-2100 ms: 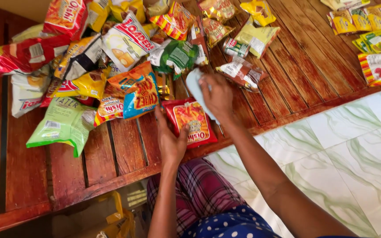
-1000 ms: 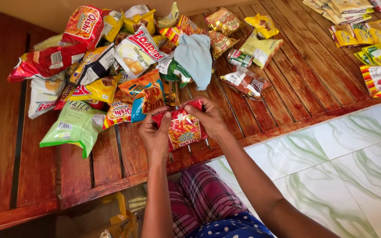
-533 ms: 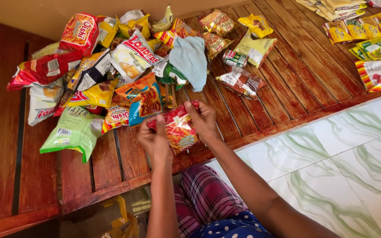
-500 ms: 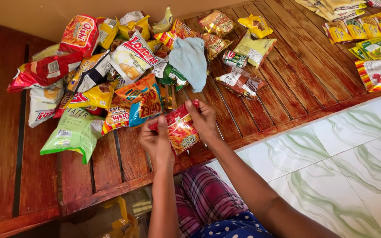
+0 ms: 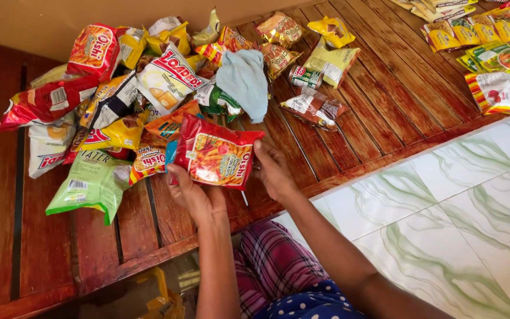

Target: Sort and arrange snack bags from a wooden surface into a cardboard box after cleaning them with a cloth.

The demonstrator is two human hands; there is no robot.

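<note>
On the left part of the wooden slat table [image 5: 42, 248] lies a light green snack bag [image 5: 90, 183], and behind it a big heap of snack bags [image 5: 119, 94] in red, yellow, white and orange, one on top of the other. A pale blue cloth [image 5: 244, 80] rests on the right edge of this heap, just behind the hands. More to the right lie a few small packets [image 5: 314, 106], well apart from the heap, and in the far right corner a row of yellow and green sachets [image 5: 479, 35], cut off by the picture edge. Many bags in the heap are half covered, so their shapes are hard to tell.

The left hand [image 5: 193, 195] grips the left edge of a red snack bag [image 5: 219, 155], fingers closed around it; the right hand [image 5: 275, 171] pinches its right edge. The bag is lifted above the near table edge, tilted, front side to the camera. It is bright red and puffy, with a picture of orange sticks.
</note>
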